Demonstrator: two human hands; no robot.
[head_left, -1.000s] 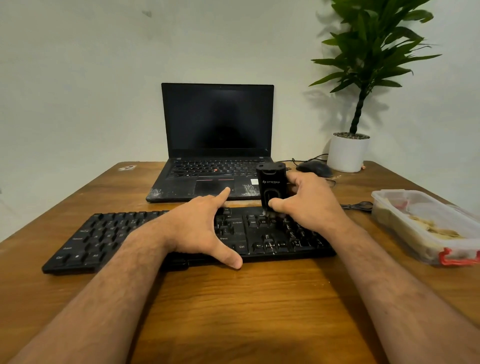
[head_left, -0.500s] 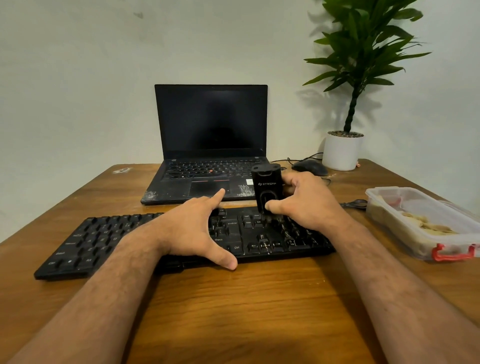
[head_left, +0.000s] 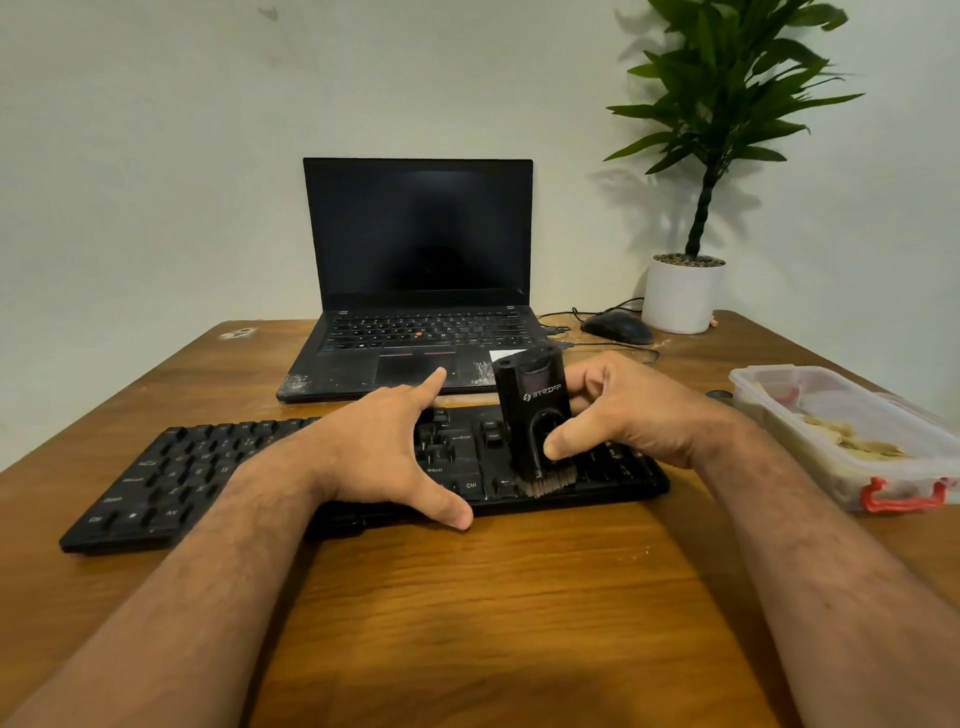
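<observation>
Mid-brushing: right hand (head_left: 644, 415) fingers clamped on boxy black plastic brush (head_left: 530, 410), left hand (head_left: 374, 452) (fingers splayed) steadying flat black keyboard (head_left: 182, 478), next probably wants gentle strokes

Left hand (head_left: 374, 452) covers middle keys of the keyboard (head_left: 208, 478). Brush (head_left: 530, 410) partly hides fingers of right hand (head_left: 639, 415). Right of the keyboard, container (head_left: 795, 447) runs off frame.

Matt black plastic keyboard (head_left: 208, 467) on glossy grained wooden table (head_left: 519, 597).
</observation>
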